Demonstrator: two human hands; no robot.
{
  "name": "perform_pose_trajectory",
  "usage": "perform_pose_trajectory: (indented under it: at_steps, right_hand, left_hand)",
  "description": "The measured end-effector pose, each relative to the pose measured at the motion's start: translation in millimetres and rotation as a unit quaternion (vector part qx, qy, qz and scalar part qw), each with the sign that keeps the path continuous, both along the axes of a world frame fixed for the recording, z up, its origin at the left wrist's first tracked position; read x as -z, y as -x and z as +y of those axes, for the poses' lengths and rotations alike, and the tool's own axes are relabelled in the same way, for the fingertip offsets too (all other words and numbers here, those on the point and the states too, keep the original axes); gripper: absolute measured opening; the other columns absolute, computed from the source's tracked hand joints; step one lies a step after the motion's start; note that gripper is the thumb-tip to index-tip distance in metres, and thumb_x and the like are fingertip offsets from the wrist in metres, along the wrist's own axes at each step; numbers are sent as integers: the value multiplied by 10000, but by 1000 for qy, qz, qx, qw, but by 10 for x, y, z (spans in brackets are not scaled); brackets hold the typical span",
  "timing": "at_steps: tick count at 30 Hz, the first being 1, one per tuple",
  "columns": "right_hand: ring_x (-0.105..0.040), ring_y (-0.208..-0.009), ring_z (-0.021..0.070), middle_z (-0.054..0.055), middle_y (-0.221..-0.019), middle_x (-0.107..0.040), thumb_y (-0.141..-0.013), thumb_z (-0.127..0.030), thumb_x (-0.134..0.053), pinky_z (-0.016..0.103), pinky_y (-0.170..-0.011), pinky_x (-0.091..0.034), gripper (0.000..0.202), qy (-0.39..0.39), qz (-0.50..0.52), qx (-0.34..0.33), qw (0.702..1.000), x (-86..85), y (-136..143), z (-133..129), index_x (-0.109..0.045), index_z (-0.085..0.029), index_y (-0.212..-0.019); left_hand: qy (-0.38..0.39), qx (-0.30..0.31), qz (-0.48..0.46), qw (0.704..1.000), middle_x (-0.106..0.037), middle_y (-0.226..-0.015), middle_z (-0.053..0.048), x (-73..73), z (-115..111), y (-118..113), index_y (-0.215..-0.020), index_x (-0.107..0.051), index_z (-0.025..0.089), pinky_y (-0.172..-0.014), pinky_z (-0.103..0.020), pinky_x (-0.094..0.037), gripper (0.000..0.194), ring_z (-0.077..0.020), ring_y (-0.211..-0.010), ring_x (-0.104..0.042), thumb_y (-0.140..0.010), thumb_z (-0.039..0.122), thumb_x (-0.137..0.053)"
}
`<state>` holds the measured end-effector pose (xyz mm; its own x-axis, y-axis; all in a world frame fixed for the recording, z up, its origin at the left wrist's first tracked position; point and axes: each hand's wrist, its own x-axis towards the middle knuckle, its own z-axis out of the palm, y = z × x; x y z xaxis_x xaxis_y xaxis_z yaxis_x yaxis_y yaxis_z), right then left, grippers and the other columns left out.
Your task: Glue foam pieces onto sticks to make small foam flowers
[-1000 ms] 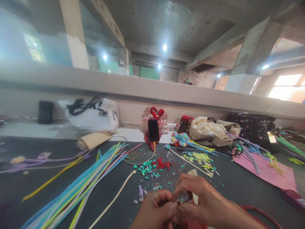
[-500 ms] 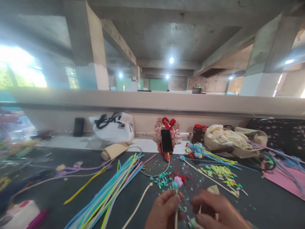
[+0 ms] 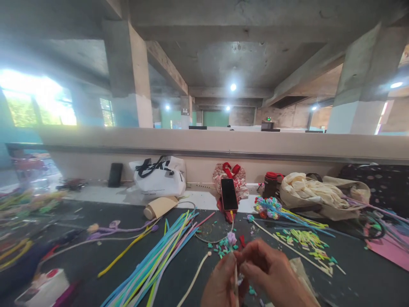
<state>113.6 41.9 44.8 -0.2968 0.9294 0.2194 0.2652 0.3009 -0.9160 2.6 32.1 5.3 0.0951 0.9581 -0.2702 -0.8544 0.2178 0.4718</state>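
Observation:
My left hand (image 3: 220,279) is closed round a thin cream stem, which runs down between the thumb and fingers. A small lilac flower head (image 3: 231,238) tops this pipe-cleaner flower, above the fingertips. Close against it, my right hand (image 3: 270,270) has its thumb and fingers pinched together at the stem just below the head; what lies inside the pinch is hidden. Behind both hands are scattered short teal pieces (image 3: 220,249) and a few red pieces (image 3: 242,241). A loose cream pipe cleaner (image 3: 195,277) lies left of my left hand.
Long coloured pipe cleaners (image 3: 153,260) lie fanned out on the left. Farther back stand a phone (image 3: 229,195) on its cable, a white bag (image 3: 158,177) and a dark bottle (image 3: 271,186). On the right are yellow-green cut pieces (image 3: 302,239) and a bunch of small flowers (image 3: 268,207).
My right hand has moved left, from apart to up against the stem beside my left hand. The view has shifted slightly, so the tabletop things appear lower and farther right.

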Motion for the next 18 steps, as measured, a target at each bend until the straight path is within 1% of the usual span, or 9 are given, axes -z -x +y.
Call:
perform_pose_trajectory:
  at_steps: [2,4,5,8,10,12,14,15,18]
  right_hand:
    - [-560,-581,111,-31,-609,-587,-700,-205,-560,182,-522,-428,36,-27,-20,4,999,5,40,25,-559,-175,-719]
    - [-543,-510,94,-40,-564,-569,-701,-217,-552,172,-471,-413,51,-16,-20,2,1000,-19,94,52,-535,-172,-685]
    - [-526,-461,84,-45,-535,-559,-700,-237,-551,166,-434,-398,82,5,-15,2,1000,-41,123,65,-518,-170,-665]
    - [-429,-301,54,-69,-415,-509,-686,-335,-550,148,-313,-297,203,109,-2,-8,994,-116,190,88,-461,-171,-606]
    - [-388,-260,44,-67,-381,-501,-678,-374,-545,141,-283,-246,243,163,11,-28,986,-148,205,87,-446,-170,-589]
    - [-375,-259,38,-57,-395,-516,-682,-357,-538,138,-279,-235,229,182,32,-59,981,-158,184,81,-451,-165,-593]
    - [-377,-274,35,-61,-410,-507,-696,-329,-527,138,-287,-243,207,183,42,-79,979,-161,123,90,-451,-165,-594]
    - [-376,-283,36,-71,-407,-484,-701,-319,-521,140,-294,-250,200,174,40,-73,981,-164,77,105,-449,-168,-592]
    - [-346,-317,33,-99,-405,-399,-672,-282,-540,144,-320,-264,185,104,13,-1,994,-186,-105,197,-431,-177,-566]
  left_hand:
    - [-16,3,7,1000,-657,-685,-29,-8,-6,22,-715,-635,174,-598,-238,-416,246,-151,-637,-594,-545,321,-738]
    - [-32,-2,14,999,-655,-660,-15,-18,-8,44,-720,-631,178,-583,-228,-411,220,-133,-608,-586,-563,291,-735]
    - [-38,-8,16,999,-655,-649,-12,-25,-6,53,-713,-630,175,-573,-226,-410,214,-129,-598,-585,-561,280,-739]
    - [-53,-23,13,998,-656,-615,-15,-57,8,57,-687,-628,155,-549,-227,-411,238,-137,-580,-590,-527,272,-761]
    - [-63,-33,14,997,-656,-603,-16,-89,10,42,-686,-627,144,-540,-225,-415,248,-140,-565,-593,-517,258,-768]
    - [-67,-34,18,997,-659,-621,-21,-120,-3,25,-699,-626,135,-527,-219,-418,249,-139,-564,-593,-525,248,-763]
    - [-58,-28,27,998,-643,-613,-12,-146,-24,23,-707,-623,130,-490,-199,-408,243,-119,-534,-575,-545,258,-752]
    - [-43,-23,35,998,-632,-607,-6,-156,-33,30,-710,-623,129,-470,-185,-398,237,-103,-518,-562,-559,267,-742]
    - [21,-14,61,998,-591,-575,14,-169,-49,72,-737,-622,126,-402,-143,-352,213,-58,-457,-509,-621,289,-695]
